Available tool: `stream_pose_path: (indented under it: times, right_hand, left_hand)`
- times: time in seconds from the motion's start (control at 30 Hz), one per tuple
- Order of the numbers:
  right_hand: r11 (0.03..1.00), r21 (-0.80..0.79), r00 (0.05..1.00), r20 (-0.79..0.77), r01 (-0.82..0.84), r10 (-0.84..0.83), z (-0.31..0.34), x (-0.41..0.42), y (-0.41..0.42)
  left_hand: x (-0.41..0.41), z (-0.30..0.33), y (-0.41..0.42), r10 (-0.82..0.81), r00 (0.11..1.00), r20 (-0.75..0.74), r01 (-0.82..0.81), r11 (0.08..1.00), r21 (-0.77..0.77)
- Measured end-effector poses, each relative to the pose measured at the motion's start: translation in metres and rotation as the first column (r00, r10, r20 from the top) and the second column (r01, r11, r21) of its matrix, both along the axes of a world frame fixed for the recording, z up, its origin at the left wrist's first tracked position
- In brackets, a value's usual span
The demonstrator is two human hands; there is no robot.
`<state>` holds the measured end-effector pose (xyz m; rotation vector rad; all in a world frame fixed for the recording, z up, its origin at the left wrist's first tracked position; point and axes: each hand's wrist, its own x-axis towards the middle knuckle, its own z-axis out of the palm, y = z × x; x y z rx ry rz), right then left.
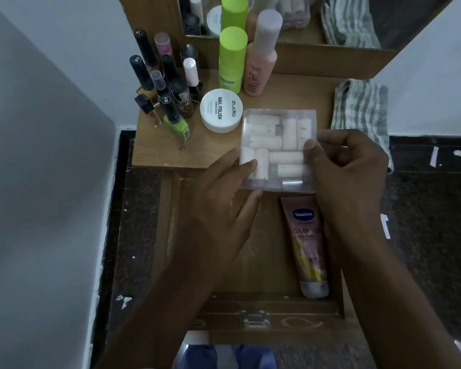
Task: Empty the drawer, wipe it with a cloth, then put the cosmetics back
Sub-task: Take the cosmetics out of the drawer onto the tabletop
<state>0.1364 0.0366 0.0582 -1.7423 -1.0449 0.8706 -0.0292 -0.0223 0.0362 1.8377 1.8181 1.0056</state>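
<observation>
Evidently light and rigid, the clear box hung above the drawer, the left hand and right hand pinching its 2 slippery side edges.

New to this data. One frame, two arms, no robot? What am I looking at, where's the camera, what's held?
There is no machine here: a person works with two bare hands. The single picture comes from a wide-angle camera worn on the head, looking forward and down.

Both hands hold a clear plastic box of pale pink tubes: the left hand has it by the near left corner, and the right hand pinches the right edge. The box is over the seam between the wooden shelf and the open wooden drawer below it.

In the drawer lies a pink Vaseline tube. On the shelf stand a cluster of nail polish bottles, a round white nail polish remover tub, a lime green bottle and a pink spray bottle. A grey striped cloth lies at the right end of the shelf.
</observation>
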Motion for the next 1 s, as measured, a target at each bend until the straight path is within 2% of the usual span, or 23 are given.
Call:
stream_pose_path:
  times: [0.17, 0.53, 1.0]
  right_hand:
    - [0.996, 0.035, 0.971, 0.226, -0.087, 0.076, 0.005, -0.004, 0.005]
    - [0.981, 0.032, 0.896, 0.414, -0.189, 0.159, -0.002, -0.009, 0.011]
    - [0.979, 0.061, 0.884, 0.442, -0.195, 0.149, -0.003, -0.015, 0.017]
  left_hand:
    - [0.001, -0.001, 0.008, -0.001, 1.0, -0.011, 0.001, 0.999, 0.042]
    - [-0.005, -0.007, 0.009, 0.029, 0.997, -0.072, -0.026, 0.999, 0.032]
    - [-0.005, -0.013, 0.011, 0.054, 0.996, -0.064, -0.051, 0.997, 0.057]
